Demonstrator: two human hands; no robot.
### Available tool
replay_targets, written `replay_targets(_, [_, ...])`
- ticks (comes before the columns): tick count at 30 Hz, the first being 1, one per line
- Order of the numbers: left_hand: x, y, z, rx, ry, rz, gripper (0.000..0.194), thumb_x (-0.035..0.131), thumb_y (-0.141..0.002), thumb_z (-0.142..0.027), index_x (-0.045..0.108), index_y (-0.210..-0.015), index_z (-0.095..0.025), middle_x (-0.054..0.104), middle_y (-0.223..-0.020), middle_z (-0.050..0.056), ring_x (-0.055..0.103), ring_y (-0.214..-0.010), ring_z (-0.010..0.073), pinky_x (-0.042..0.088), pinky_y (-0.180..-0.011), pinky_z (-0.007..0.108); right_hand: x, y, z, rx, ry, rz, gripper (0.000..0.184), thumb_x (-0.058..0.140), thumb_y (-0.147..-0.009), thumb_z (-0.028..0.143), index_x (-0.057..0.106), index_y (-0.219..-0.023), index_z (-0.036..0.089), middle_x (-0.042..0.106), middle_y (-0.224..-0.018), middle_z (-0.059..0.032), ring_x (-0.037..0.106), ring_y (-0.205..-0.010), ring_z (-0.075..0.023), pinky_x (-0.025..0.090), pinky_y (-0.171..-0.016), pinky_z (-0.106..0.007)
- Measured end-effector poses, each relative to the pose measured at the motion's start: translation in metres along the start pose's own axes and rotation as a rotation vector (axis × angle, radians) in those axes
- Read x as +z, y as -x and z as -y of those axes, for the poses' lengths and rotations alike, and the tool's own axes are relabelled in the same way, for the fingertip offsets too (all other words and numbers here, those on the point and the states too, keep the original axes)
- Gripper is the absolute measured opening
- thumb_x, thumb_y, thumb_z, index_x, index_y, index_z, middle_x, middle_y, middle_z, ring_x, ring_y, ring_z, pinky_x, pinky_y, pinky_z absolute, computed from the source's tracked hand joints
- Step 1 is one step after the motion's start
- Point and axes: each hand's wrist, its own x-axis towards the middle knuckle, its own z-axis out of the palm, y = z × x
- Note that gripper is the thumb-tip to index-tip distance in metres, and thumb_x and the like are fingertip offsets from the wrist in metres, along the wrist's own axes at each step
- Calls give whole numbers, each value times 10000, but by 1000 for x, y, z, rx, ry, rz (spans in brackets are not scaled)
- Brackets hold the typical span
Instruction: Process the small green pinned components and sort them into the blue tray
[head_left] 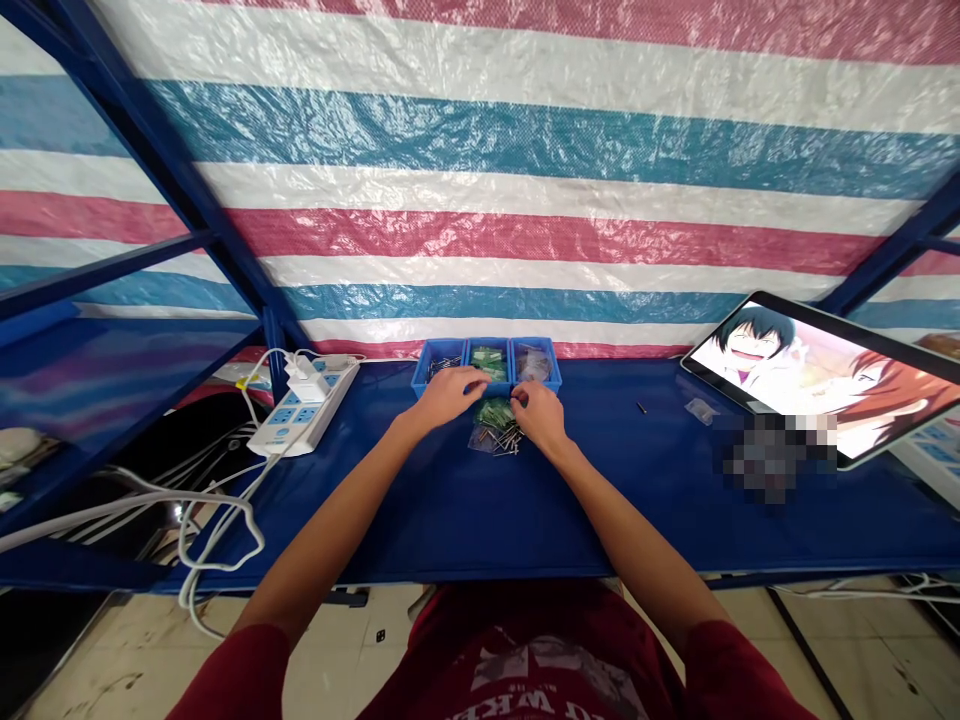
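Three blue plastic bins stand in a row at the back of the table. The left bin [439,362] holds dark screws, the middle bin [488,362] green-and-clear packets, and the right bin [535,364] clear bagged parts. In front of them lies a clear plastic bag [495,438] with green pieces and loose metal screws. My left hand [448,394] hangs curled just ahead of the left and middle bins. My right hand [540,415] rests beside the bag, its fingertips at the green pieces. Whatever lies inside either hand's fingers is hidden.
A white power strip [304,405] with a plugged-in charger lies left of the bins, its cables trailing over the table edge. A tablet [817,375] showing a cartoon leans at the right. A small dark screw [641,407] and a clear bag [700,411] lie nearby.
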Motion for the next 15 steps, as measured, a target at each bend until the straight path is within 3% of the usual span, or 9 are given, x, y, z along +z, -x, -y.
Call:
replay_targets(3, [10,17,0,11,77,48,245,525,-877,-326,720,-974,-215,711,-973,67,641,-895,224,481,-827,329,-1,1,0,-25,106,120,169,670,-781,299,678,-921,204,642,-989,-85,602,-946,-243,466,-766,-326])
replay_targets(7, [16,29,4,-48,203,8,226,550,-854,-343,725,-920,-216,710,-955,69,637,-917,230,478,-870,336,-1,4,2,-102,204,186,346,720,-750,423,682,-1005,194,626,-1089,-123,584,-1025,-268,469,-807,-341])
replay_targets(15, [14,34,2,-32,132,-35,299,457,-919,-343,718,-932,-200,722,-940,76,657,-888,221,483,-841,325,3,2,0,-98,248,180,179,678,-800,340,730,-868,183,709,-911,-133,639,-928,-289,461,-763,-348])
